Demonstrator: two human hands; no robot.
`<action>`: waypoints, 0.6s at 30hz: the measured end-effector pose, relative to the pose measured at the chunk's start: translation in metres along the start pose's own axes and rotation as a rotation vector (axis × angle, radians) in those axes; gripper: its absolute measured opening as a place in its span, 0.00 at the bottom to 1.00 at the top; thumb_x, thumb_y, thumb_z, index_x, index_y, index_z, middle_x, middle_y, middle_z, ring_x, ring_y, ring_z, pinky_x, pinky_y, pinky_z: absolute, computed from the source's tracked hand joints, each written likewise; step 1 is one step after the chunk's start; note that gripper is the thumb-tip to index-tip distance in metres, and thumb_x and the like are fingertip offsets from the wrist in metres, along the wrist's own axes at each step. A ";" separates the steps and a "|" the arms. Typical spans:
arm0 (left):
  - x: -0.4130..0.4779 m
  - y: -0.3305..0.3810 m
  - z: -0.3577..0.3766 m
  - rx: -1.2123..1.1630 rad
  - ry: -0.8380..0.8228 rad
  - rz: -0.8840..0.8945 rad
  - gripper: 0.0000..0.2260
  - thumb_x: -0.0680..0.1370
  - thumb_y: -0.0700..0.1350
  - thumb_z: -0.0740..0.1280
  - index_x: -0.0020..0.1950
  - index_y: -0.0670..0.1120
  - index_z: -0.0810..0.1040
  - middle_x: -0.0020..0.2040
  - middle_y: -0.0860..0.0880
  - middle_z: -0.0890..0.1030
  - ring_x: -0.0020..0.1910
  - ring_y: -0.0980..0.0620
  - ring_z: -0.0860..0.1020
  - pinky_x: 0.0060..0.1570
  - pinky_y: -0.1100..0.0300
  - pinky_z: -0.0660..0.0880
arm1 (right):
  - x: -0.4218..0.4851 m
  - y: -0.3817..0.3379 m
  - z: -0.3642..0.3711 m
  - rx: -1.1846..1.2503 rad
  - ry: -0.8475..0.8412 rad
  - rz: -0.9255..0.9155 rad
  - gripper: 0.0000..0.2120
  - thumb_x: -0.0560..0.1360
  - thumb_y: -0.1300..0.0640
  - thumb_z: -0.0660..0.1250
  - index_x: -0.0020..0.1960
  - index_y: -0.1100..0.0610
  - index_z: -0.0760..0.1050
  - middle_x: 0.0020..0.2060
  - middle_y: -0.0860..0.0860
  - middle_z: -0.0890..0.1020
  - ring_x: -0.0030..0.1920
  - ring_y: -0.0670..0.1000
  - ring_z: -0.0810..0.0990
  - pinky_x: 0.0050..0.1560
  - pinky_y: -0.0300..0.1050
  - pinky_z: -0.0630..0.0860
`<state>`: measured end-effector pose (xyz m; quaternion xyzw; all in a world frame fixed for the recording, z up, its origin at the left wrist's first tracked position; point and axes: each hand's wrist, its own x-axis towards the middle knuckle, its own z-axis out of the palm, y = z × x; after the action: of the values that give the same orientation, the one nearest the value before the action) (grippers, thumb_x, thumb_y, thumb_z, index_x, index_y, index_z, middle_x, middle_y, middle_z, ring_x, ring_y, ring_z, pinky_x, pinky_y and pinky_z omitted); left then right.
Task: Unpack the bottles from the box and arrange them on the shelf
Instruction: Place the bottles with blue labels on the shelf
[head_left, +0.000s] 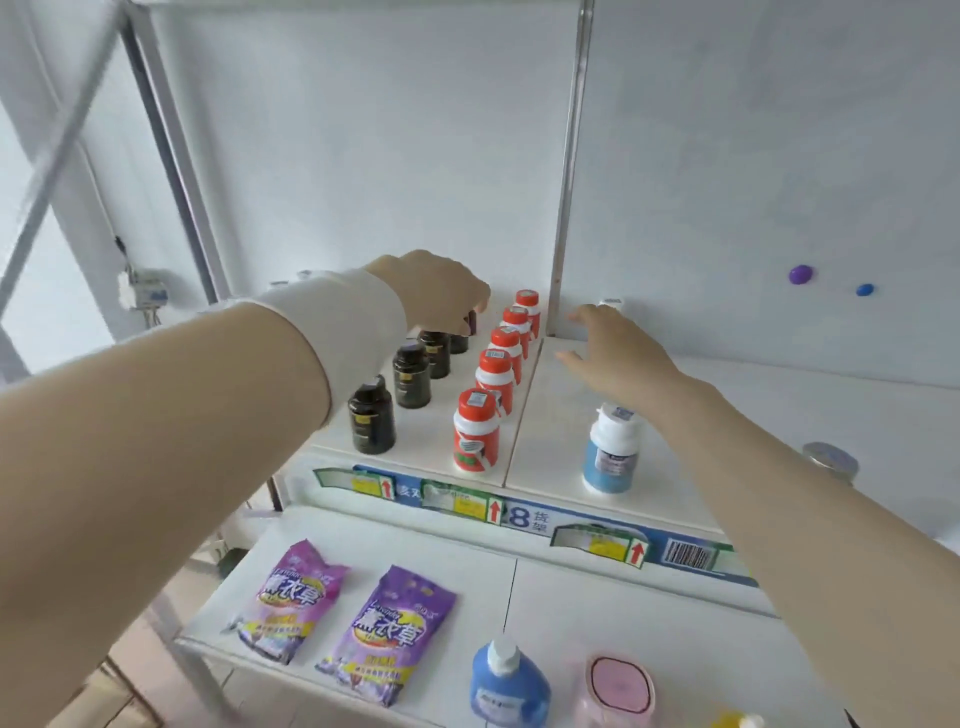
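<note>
Head: left hand (439, 291) grips dark bottle (471, 324)

You have five red-capped bottles (477, 431) in a row on the upper shelf (550, 415) and, beside them, what looks like five dark bottles (371, 415), the rearmost mostly hidden under your left hand (436, 291). One blue-labelled white bottle (610, 454) stands there too. Below lie two purple bags (387, 631), one blue bottle (509, 686) and one pink-lidded tub (618, 686).

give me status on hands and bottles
Left hand grips rear dark bottle on upper shelf. Right hand open, empty, beside red-capped row. Blue bottle stands below right forearm.
</note>
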<state>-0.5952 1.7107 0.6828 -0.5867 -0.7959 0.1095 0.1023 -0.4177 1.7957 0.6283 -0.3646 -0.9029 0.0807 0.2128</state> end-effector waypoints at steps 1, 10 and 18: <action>-0.012 -0.012 0.001 0.016 0.019 0.017 0.16 0.77 0.52 0.63 0.65 0.55 0.71 0.59 0.52 0.77 0.54 0.47 0.77 0.55 0.49 0.75 | -0.004 -0.018 0.002 -0.025 0.001 -0.035 0.19 0.78 0.53 0.60 0.68 0.57 0.66 0.64 0.55 0.73 0.63 0.56 0.72 0.56 0.45 0.69; -0.171 -0.161 0.051 0.279 -0.052 -0.115 0.17 0.80 0.51 0.60 0.67 0.47 0.69 0.61 0.46 0.76 0.59 0.43 0.76 0.56 0.51 0.74 | -0.020 -0.233 0.080 -0.103 -0.046 -0.336 0.21 0.78 0.53 0.58 0.69 0.57 0.64 0.65 0.57 0.70 0.64 0.59 0.70 0.59 0.51 0.69; -0.346 -0.341 0.182 0.235 -0.257 -0.369 0.18 0.80 0.50 0.60 0.68 0.45 0.69 0.63 0.45 0.75 0.62 0.45 0.74 0.56 0.54 0.71 | -0.040 -0.487 0.219 -0.156 -0.195 -0.604 0.19 0.78 0.55 0.56 0.68 0.59 0.65 0.65 0.58 0.70 0.65 0.60 0.69 0.63 0.52 0.66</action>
<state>-0.8589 1.2722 0.5973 -0.3968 -0.8778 0.2541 0.0861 -0.7927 1.4184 0.5653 -0.0860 -0.9899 -0.0210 0.1110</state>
